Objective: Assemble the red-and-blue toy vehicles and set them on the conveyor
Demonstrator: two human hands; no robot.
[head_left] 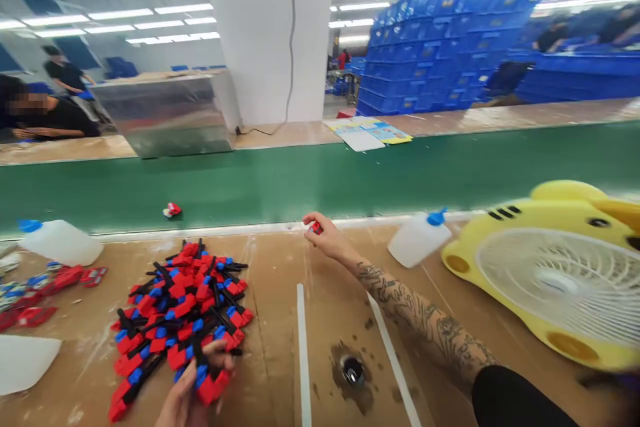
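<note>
At the front edge of a pile of red, blue and black plastic pieces (185, 293), my left hand (185, 390) is closed on one such piece (213, 387), its red block end pointing down. My right hand (327, 238) reaches out near the bench's far edge, fingers curled around a small red part (316, 227) with a bit of blue. Most of that part is hidden by the fingers. Below my right arm, a small dark round cup (353, 371) sits in a wet stain on the brown bench (273, 347), between two white strips.
A green conveyor belt (280, 180) runs behind the bench, carrying a small red-and-white part (173, 209). White bottles with blue caps stand left (65, 242) and right (420, 239). A yellow fan (550, 273) lies at right. Red-and-white parts (45, 290) are at far left.
</note>
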